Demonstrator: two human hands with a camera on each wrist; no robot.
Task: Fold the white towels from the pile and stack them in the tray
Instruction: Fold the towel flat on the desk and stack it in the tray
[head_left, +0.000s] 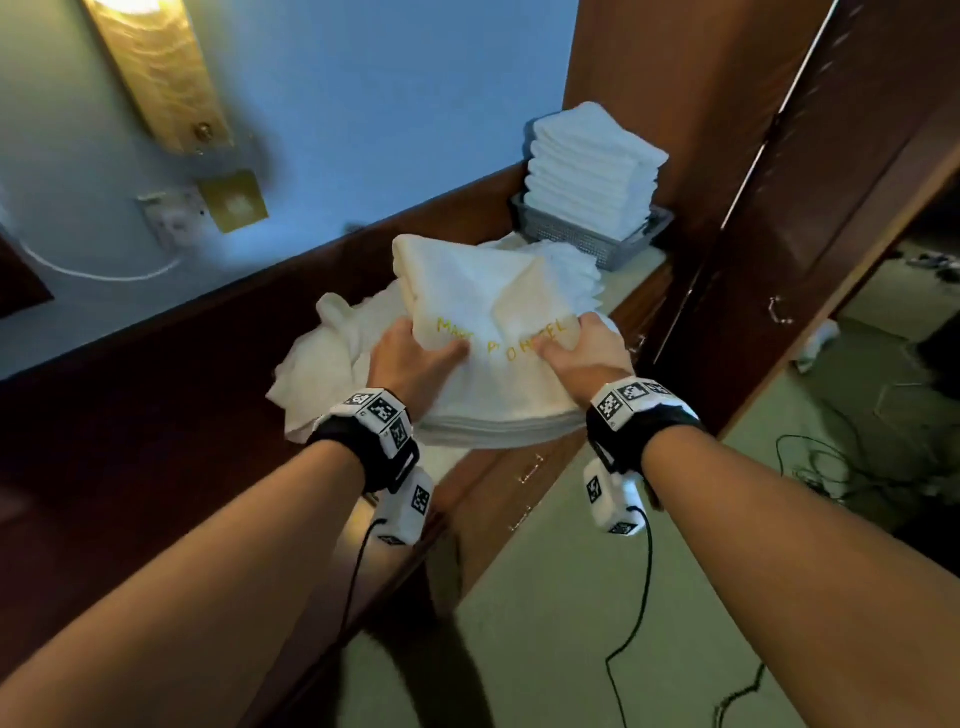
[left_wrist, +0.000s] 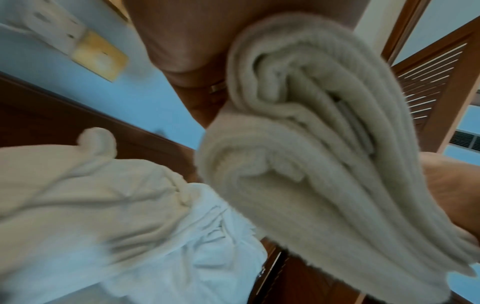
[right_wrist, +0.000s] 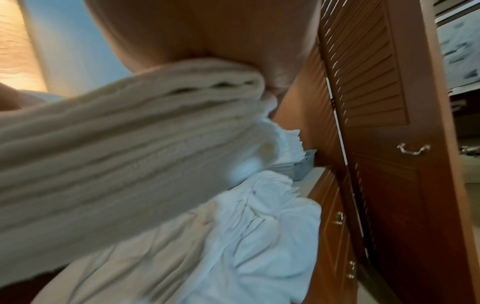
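I hold a folded white towel (head_left: 493, 332) with yellow lettering above the counter. My left hand (head_left: 415, 353) grips its left side and my right hand (head_left: 582, 348) grips its right side, thumbs on top. Its layered edges show close up in the left wrist view (left_wrist: 311, 164) and the right wrist view (right_wrist: 116, 154). Beneath it lies the loose pile of white towels (head_left: 332, 358), also seen crumpled (right_wrist: 259, 236). At the back right a grey mesh tray (head_left: 597, 244) carries a tall stack of folded towels (head_left: 592, 171).
The counter runs along a blue wall, with dark wood drawers (head_left: 524, 467) below its front edge. A louvred wooden door (right_wrist: 376, 82) stands right of the tray. A wall socket (head_left: 171, 218) and lamp (head_left: 156, 67) are at the left. Cables lie on the floor (head_left: 831, 467).
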